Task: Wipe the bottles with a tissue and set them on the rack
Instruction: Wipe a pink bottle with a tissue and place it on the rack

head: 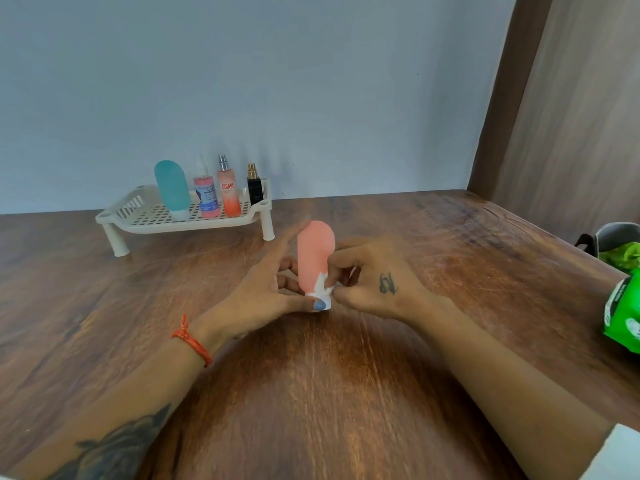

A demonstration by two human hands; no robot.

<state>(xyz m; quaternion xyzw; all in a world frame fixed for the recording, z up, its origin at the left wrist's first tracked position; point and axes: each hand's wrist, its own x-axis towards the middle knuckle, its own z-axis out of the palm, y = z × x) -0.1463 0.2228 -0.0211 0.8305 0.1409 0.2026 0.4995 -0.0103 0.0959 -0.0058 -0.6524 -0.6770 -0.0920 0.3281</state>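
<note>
A peach squeeze bottle point(316, 252) stood cap-down near the middle of the desk point(311, 393), its rounded end pointing up. The left hand point(266, 289) steadied it from the left, the thumb curled against the white cap point(320, 303) and the fingers reaching up along the far side of the body. The right hand point(367, 278) came in from the right, its fingers curled and pinching a small wad of white tissue point(325, 285) against the lower part of the bottle, just above the cap.

Far and to the left, a cream plastic rack point(145, 216) with a slotted floor and short legs stood on the desk close to the wall. Four bottles stood upright on it in a row: a teal squeeze bottle point(172, 185) at the left, cap-down, then a pink spray bottle point(205, 199), an orange Engage mist bottle point(229, 195), and a small black perfume bottle point(254, 188) at the right. The left part of the rack held nothing.

The desk was dark brown wood-grain laminate, glossy near the middle and scuffed toward the far right corner. At its right edge a green packet point(623, 310) was cut off by the frame, and beyond it a metal cup point(613, 237) held something green. A plain pale blue-grey wall point(277, 81) rose behind the desk, and a brown wooden panel point(554, 98) closed off the right side.
</note>
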